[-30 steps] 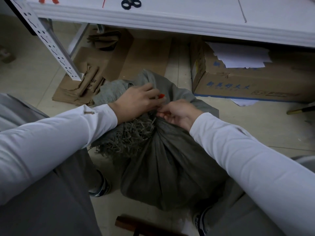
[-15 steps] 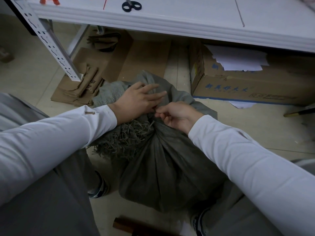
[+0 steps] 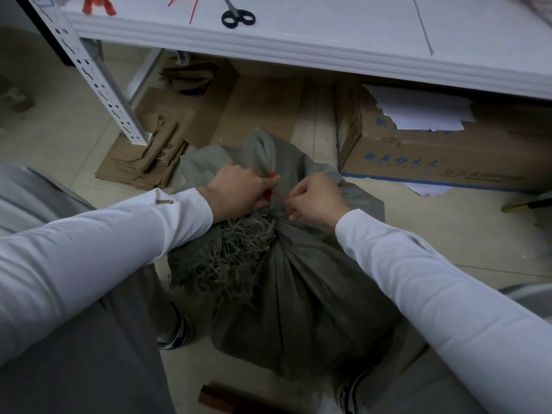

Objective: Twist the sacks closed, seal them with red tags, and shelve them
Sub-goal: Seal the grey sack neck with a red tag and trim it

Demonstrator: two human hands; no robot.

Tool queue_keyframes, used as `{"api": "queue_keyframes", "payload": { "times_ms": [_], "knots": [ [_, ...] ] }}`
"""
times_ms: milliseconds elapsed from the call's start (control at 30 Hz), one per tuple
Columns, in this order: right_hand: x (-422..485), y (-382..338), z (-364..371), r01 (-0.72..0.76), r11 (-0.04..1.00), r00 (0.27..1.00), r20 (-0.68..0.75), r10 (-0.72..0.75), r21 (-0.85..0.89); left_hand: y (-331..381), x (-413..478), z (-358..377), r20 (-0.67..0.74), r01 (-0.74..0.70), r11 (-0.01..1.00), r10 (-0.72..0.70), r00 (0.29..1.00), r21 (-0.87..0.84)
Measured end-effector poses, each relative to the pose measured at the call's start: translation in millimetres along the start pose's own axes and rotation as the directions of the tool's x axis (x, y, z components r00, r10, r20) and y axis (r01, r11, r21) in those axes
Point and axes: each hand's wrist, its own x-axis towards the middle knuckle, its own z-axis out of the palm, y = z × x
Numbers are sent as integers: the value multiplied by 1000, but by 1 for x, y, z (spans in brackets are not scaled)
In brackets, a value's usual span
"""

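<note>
So the grey woven sack (image 3: pixel 298 294) sits on the floor (image 3: pixel 418 222), neck twisted up. The left hand (image 3: pixel 239 194) grips that neck, and the right hand (image 3: pixel 316 198) pinches the thin red plastic tag (image 3: pixel 276 195) right beside it.

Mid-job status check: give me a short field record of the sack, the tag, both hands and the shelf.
sack: gray, on the floor between the person's feet, neck gathered and twisted
red tag: at the sack's neck, strap running from one hand to the other
left hand: grips the twisted neck at the tag
right hand: pinches the strap end
shelf: white, beyond the sack; scissors and spare red tags lie on it
stage: sealing; sack not yet shelved
</note>
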Motion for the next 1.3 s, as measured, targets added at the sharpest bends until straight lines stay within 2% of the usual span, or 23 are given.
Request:
{"api": "queue_keyframes", "payload": {
  "times_ms": [100, 200, 267, 433, 633, 800, 1000, 1133, 1233, 1300],
  "knots": [
    [5, -4, 1, 163, 939, 984, -18, -176, -302, 9, -4, -3, -25, -24, 999, 23, 999, -47],
    [5, -8, 5, 193, 853, 981, 102, -164, -486, 12, -6, -5, -21, -39, 998, 37, 999, -58],
    [5, -7, 9, 236, 815, 968, 198, -151, -529, 10, -7, -5, -32, -55, 995, 53, 998, -87],
    [8, -3, 11, 311, 873, 939, 263, -221, -375, 5, -9, 0, -77, -28, 984, 14, 997, -178],
    [9, 2, 19, 383, 901, 911, 246, -332, -204, 7, -5, 0, -105, 2, 996, -11, 994, -85],
    [7, 3, 18, 390, 909, 906, 235, -351, -146, 5, -5, -3, -105, -18, 1000, 15, 994, -22],
    [7, 1, 21, 356, 930, 918, 218, -332, -85, 5, -3, -3, -9, 5, 1000, -5, 1000, -15],
    [7, 5, 24, 363, 921, 921, 207, -330, -145, 6, -6, -1, 14, 23, 999, -22, 1000, -30],
    [10, 9, 21, 329, 920, 941, 158, -300, -211, 2, -6, 0, 131, 92, 987, -75, 989, -128],
    [12, 9, 10, 300, 934, 951, 135, -278, -192, -6, -5, 0, 208, 113, 970, -67, 976, -215]
  ]
}}
